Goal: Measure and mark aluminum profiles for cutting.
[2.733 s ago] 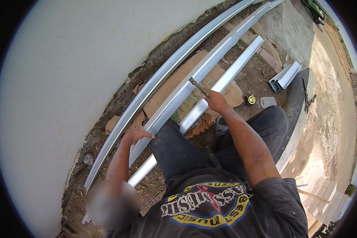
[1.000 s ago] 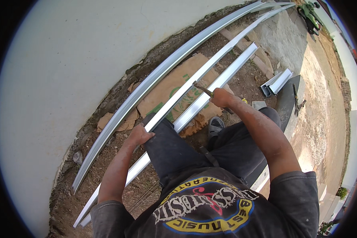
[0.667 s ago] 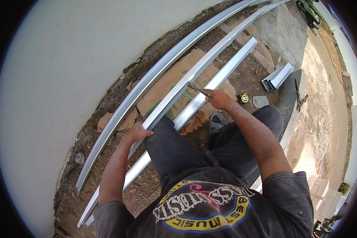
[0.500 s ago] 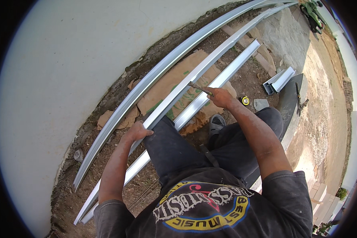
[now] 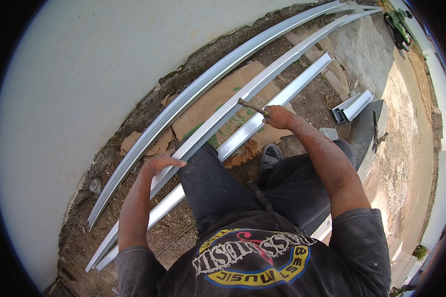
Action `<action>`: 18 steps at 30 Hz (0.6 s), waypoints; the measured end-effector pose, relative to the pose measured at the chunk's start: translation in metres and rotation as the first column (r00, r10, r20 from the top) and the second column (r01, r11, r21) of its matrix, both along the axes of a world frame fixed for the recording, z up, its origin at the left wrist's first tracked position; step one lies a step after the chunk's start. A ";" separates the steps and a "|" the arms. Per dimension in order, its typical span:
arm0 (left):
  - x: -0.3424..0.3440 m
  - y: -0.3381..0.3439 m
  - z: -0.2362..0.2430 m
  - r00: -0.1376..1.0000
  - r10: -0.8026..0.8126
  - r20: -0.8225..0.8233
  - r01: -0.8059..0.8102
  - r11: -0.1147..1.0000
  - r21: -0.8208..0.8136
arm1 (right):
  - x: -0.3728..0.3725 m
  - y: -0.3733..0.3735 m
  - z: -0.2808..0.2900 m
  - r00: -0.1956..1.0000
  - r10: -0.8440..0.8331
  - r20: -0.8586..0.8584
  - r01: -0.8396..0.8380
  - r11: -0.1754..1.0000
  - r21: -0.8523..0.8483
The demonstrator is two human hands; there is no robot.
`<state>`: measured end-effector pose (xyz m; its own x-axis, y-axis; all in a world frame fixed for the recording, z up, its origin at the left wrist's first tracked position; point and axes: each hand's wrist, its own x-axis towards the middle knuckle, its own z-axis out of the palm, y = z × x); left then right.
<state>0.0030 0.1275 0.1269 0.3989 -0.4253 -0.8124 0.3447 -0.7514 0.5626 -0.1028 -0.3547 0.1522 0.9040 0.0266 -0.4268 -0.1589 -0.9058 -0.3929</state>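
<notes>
My right hand [image 5: 279,118] is wrapped round the handle of a hammer [image 5: 254,108]. The hammer's head is over the long silvery metal channel [image 5: 224,110] that crosses my left thigh; whether it touches cannot be told. My left hand [image 5: 164,162] holds that same channel lower down, thumb laid across its top face and the other fingers mostly hidden. Beneath and to the right lies a second, shorter channel [image 5: 295,91], passing under my left leg.
Another long channel [image 5: 183,110] lies along the white wall [image 5: 74,99]. Flattened brown cardboard [image 5: 205,110] covers some soil. At right are short channel pieces [image 5: 353,106], a dark ledge [image 5: 365,129] with a dark tool [image 5: 376,131], and a green wheeled machine [image 5: 399,29] beyond.
My left hand has slid slightly down the channel and its grip looks looser. The hammer has moved slightly right. My right forearm now covers the yellow tape measure seen before.
</notes>
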 end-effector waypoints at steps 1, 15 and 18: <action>0.002 0.011 -0.010 1.000 -0.005 0.006 0.005 1.000 0.002 | 0.001 0.003 0.001 1.000 -0.013 0.019 0.012 0.998 0.059; -0.050 -0.039 0.038 0.832 -0.346 0.433 0.162 0.899 0.407 | -0.015 0.022 0.070 0.998 -0.029 -0.052 0.015 0.971 -0.240; -0.047 -0.028 0.036 0.842 -0.323 0.432 0.178 0.922 0.343 | -0.017 0.027 0.062 0.993 -0.059 -0.098 0.036 0.975 -0.221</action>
